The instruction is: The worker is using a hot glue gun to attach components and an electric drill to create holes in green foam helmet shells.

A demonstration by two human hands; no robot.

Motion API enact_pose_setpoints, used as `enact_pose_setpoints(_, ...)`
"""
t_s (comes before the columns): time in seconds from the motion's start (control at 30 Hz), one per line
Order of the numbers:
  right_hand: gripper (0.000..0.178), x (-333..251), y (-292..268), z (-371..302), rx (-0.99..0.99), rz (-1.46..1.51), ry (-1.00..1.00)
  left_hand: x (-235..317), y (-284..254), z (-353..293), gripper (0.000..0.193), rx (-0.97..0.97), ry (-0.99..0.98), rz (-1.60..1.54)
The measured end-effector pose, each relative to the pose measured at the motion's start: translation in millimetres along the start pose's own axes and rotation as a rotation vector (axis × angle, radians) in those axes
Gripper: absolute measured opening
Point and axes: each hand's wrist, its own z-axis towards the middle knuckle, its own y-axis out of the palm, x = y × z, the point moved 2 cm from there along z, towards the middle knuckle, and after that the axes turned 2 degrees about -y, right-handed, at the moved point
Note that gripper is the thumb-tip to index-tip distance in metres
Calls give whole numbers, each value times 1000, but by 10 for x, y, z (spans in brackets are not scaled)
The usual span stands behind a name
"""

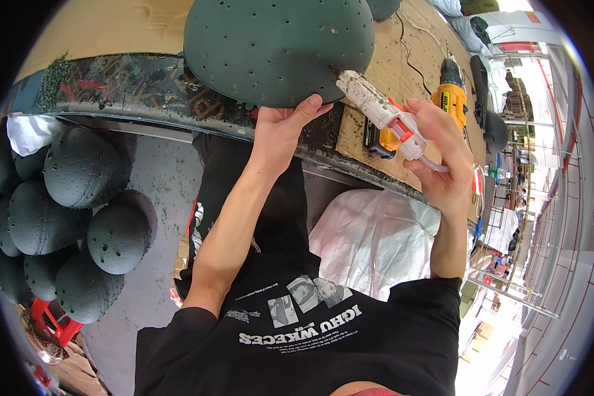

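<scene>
A large dark green dome (277,46), dotted with small holes, rests on the workbench in front of me. My left hand (280,129) grips its near rim, thumb on the outer surface and the other fingers underneath, partly hidden. In my right hand (442,135) is a white hot glue gun (369,99) with red-orange parts and a smudged front. Its dark nozzle points left, at or very close to the lower right of the dome; contact cannot be made out. A pale cord or glue stick runs from the gun's rear beside my palm.
A yellow cordless drill (450,99) lies right of the glue gun, partly behind my right hand. Cardboard (105,30) covers part of the bench, whose near edge (158,109) is stained. Several similar domes (79,168) are piled at lower left. White sheeting (376,231) hangs below the bench.
</scene>
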Motion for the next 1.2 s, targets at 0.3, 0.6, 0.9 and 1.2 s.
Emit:
enact_pose_setpoints(0.3, 55, 57, -152, 72, -150, 89, 323, -104, 28, 17, 32, 42, -23, 17)
enact_pose_setpoints(0.6, 31, 174, -85, 149, -120, 307, 131, -215, 1, -2, 29, 69, -23, 25)
enact_pose_setpoints(0.9, 48, -49, 263, -141, -246, -305, 190, 263, 53, 26, 27, 275, 207, 428)
enact_pose_setpoints(1.2, 48, 310, 980, -326, -422, -656, 71, 780, -236, 346, 24, 183, 166, 261)
